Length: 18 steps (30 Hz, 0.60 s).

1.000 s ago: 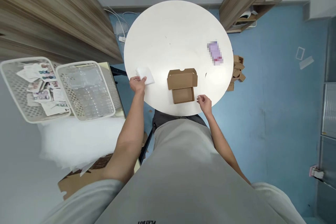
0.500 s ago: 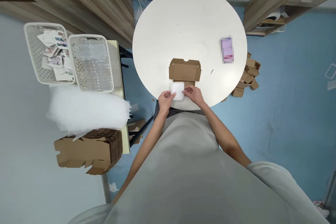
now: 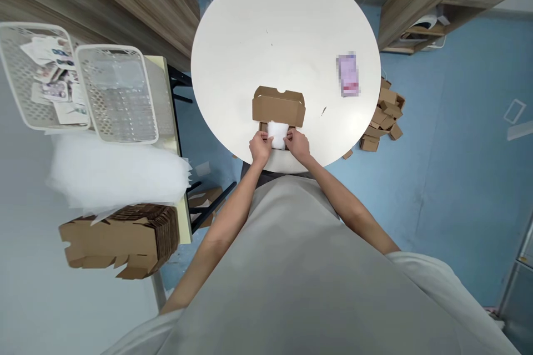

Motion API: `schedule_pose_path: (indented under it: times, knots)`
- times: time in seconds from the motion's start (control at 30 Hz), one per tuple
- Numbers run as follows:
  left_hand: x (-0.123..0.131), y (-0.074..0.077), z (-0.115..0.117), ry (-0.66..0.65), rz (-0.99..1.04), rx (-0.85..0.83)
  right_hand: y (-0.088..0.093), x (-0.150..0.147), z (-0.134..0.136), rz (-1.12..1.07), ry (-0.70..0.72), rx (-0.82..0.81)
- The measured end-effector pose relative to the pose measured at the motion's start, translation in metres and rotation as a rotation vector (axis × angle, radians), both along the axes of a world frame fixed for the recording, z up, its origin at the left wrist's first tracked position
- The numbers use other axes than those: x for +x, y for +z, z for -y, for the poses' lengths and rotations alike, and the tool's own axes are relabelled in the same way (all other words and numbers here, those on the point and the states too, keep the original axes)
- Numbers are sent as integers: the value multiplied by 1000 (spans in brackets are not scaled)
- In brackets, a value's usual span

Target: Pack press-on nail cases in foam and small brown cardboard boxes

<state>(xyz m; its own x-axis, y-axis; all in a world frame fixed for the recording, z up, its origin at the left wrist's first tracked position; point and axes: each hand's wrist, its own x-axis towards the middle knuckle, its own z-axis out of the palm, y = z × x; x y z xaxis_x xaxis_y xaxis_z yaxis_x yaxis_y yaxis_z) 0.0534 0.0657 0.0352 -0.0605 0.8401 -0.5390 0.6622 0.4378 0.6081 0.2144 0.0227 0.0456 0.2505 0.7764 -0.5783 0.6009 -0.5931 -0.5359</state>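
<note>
A small white foam-wrapped packet point(image 3: 277, 135) is at the opening of a brown cardboard box point(image 3: 278, 108) near the front edge of the round table. The box's lid stands raised on the far side. My left hand point(image 3: 260, 147) pinches the packet's left edge, thumb on top. On the opposite edge, my right hand point(image 3: 297, 144) grips it with closed fingers. What the white wrap contains is hidden. Parts of the box's base show on both sides of the packet, between the hands.
A pixelated purple item point(image 3: 348, 75) lies on the white table point(image 3: 233, 44) at right. Left, a side table bears two baskets point(image 3: 116, 94), white foam sheets point(image 3: 120, 169) and stacked flat cardboard boxes point(image 3: 120, 238). Small boxes point(image 3: 383, 116) are piled on the floor at right.
Both hands have moved the white packet from in front of the box to over its base, between the side walls. The whole view has shifted slightly.
</note>
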Motion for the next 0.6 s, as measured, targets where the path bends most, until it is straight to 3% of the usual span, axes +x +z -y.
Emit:
schedule_pose_path:
  times: [0.27, 0.4, 0.6]
  knots:
    - [3, -7, 0, -171, -89, 9, -2, -13, -13, 156, 184, -118]
    - [3, -1, -4, -235, -80, -20, -2, -15, -15, 176, 226, -113]
    - [-15, 18, -17, -235, -114, 92, 10, 11, 5, 98, 99, -11]
